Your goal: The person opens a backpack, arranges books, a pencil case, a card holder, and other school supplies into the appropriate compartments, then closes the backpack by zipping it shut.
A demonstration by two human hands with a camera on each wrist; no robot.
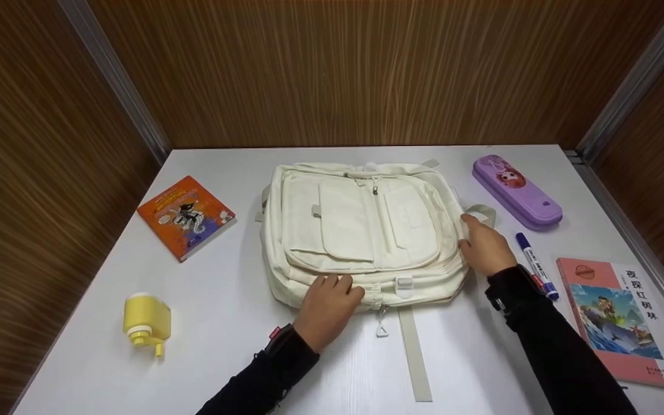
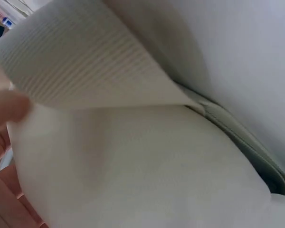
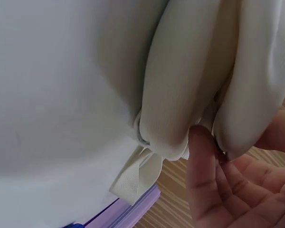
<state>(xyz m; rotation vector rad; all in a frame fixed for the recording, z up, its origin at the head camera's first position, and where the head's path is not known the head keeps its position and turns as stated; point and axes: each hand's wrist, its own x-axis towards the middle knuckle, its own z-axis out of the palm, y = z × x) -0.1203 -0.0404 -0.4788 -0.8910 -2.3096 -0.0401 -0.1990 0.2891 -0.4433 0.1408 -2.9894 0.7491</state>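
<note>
A cream backpack [image 1: 343, 225] lies flat in the middle of the white table, front pockets facing up. At its near edge my left hand [image 1: 328, 308] grips the fabric, fingers bent over the top. The left wrist view shows that thumb, blurred, against a ribbed fold of the backpack [image 2: 95, 61]. My right hand [image 1: 487, 246] holds the backpack's right side near a webbing loop [image 1: 482, 213]. In the right wrist view the fingers of the right hand [image 3: 242, 190] pinch a padded edge of the backpack [image 3: 254, 85]. A zipper pull [image 1: 382, 328] hangs off the near edge.
An orange book [image 1: 187, 218] and a yellow pencil sharpener with a crank [image 1: 146, 320] are on the left. To the right lie a purple pencil case [image 1: 516, 193], a blue-capped marker [image 1: 536, 265] and a pink-and-white book [image 1: 620, 323]. A strap [image 1: 415, 357] extends toward me. Wood-grain panels [image 1: 366, 75] surround the table.
</note>
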